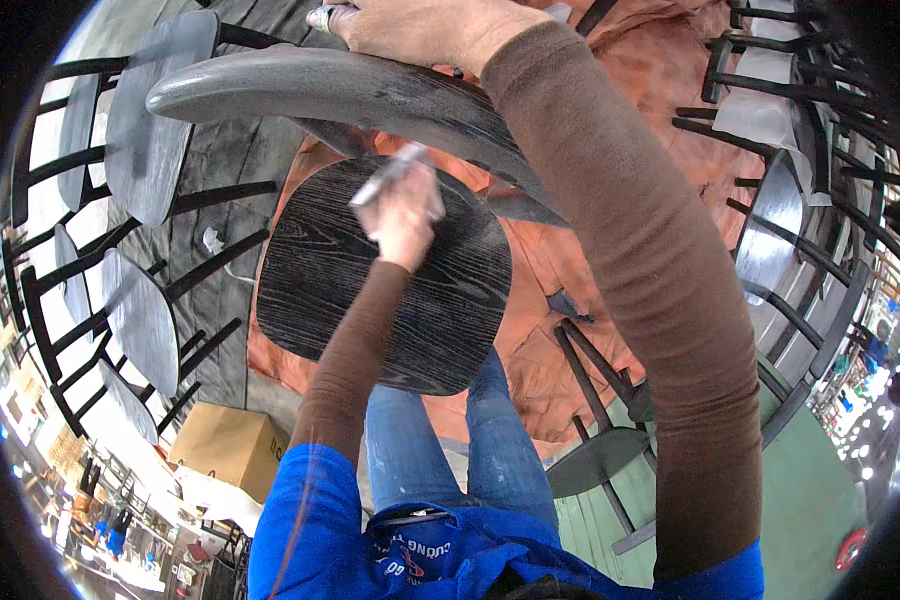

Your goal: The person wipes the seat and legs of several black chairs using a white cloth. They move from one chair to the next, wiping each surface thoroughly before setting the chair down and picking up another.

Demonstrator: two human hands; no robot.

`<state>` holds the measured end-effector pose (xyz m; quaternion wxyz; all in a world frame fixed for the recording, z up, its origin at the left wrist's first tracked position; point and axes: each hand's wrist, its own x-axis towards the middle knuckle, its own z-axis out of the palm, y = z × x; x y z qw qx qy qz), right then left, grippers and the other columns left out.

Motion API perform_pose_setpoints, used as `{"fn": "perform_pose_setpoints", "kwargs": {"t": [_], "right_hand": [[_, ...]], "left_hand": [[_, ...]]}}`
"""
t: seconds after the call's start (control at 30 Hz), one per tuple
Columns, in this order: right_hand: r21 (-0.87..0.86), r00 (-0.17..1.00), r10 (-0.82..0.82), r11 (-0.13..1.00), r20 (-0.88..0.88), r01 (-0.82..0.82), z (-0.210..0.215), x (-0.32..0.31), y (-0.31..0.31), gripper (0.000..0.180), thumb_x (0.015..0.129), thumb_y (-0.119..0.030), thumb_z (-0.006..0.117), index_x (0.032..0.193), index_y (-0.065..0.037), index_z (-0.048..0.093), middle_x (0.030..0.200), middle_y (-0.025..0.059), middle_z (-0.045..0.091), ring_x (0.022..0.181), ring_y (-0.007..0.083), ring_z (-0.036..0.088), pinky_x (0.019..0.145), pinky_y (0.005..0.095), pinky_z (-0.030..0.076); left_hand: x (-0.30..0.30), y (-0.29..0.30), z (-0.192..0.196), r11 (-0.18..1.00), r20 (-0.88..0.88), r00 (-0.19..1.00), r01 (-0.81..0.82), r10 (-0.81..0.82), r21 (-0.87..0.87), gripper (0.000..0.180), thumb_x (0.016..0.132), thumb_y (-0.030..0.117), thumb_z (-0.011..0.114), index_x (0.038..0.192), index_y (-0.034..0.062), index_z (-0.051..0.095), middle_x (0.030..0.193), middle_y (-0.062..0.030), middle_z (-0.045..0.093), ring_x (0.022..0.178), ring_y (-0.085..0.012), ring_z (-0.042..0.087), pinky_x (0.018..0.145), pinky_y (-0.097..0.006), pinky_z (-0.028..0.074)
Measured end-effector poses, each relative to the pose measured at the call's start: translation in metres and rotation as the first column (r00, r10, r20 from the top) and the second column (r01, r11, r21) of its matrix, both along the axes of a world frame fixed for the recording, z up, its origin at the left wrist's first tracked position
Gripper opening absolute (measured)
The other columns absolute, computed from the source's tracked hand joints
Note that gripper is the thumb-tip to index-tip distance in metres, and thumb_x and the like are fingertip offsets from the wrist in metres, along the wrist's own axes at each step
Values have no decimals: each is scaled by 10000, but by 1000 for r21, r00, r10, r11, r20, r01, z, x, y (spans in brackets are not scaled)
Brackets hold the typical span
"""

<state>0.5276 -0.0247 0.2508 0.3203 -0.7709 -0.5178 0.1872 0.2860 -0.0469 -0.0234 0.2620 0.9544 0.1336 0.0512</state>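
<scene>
A black wood-grain chair seat (360, 290) lies in front of my legs. Pressed to its far part is a crumpled whitish cloth or sheet (378, 180), with my left hand (408, 215) closed over it; both are slightly blurred. Beyond the seat, the chair's curved dark backrest (310, 85) crosses the view, greyish and dull on its left end. Over the backrest's far edge reaches my right hand (420, 30), seemingly resting against it. A small pale piece (320, 18) shows at its fingertips, but the upper picture edge cuts off most fingers.
Orange-brown sheeting (540, 270) covers the floor under the chair. Dark chairs with greyish seats (140, 310) crowd the left; more chairs (770, 225) line the right. A cardboard box (228, 447) stands lower left. Another dark chair (600, 455) is near the green surface (790, 490) at right.
</scene>
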Motion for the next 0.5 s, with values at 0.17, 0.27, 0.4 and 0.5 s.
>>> {"fn": "perform_pose_setpoints", "kwargs": {"t": [0.17,0.27,0.4,0.5], "right_hand": [[50,999,-12,999,47,10,8,-5,7,278,890,-196,557,890,42,699,895,311,658,925,430,656,845,477,517],[12,999,-36,999,41,36,3,-7,12,264,882,-186,568,885,42,700,893,299,664,915,429,660,842,476,519],[11,999,11,1000,46,-12,-6,-3,11,263,878,-177,564,879,53,692,887,302,660,904,430,657,834,473,521],[71,998,43,996,52,-46,-4,-2,10,266,877,-169,555,869,64,684,880,304,656,894,432,655,826,471,520]], "left_hand": [[7,-35,-33,946,48,961,-278,274,169,696,738,-16,562,1417,5,411,1446,-205,436,1353,-338,398,1136,-523,268],[7,-55,-29,991,11,994,106,-107,80,651,783,51,551,1418,5,413,1407,-191,477,1355,-317,404,1146,-458,291],[4,3,-13,990,-15,999,-49,51,129,603,777,-22,514,1376,15,458,1408,-181,496,1338,-317,437,1127,-466,302],[11,4,-8,932,137,942,-326,307,155,616,720,-105,505,1331,-31,478,1363,-219,524,1323,-356,449,1134,-483,290]]}}
